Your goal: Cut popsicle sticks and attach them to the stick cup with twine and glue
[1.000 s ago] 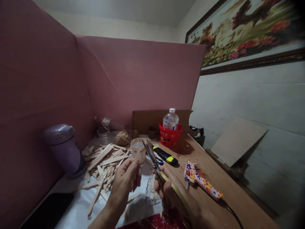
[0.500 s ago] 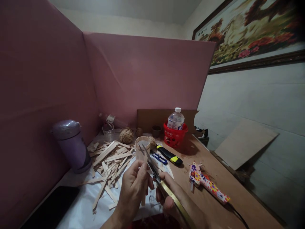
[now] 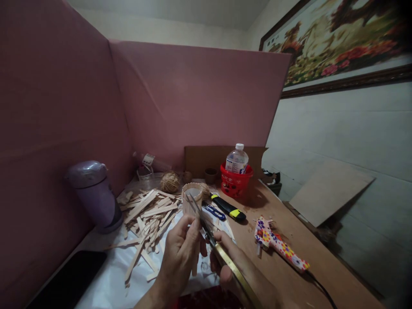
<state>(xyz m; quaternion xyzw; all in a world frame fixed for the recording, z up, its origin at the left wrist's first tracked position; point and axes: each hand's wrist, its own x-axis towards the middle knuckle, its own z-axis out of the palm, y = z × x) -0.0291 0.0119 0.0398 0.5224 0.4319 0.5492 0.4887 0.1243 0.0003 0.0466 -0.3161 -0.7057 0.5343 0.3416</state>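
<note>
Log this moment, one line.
left hand: grip on wooden stick; right hand: grip on scissors, blades parted; beyond: slatted cup; right: glue gun

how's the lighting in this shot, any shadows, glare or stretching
Head view: dim overall, with the pink partition darker toward the left; head view: a soft shadow lies right of the red bucket, and light glints along the gold scissor handle; head view: the purple tumbler leans, probably from wide-lens stretch, and the top right corner goes black.

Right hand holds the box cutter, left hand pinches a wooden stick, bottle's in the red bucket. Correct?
Wrong tool: the head view shows scissors in the right hand; the box cutter lies on the table. Stick in left hand, bottle in red bucket: correct.
</note>
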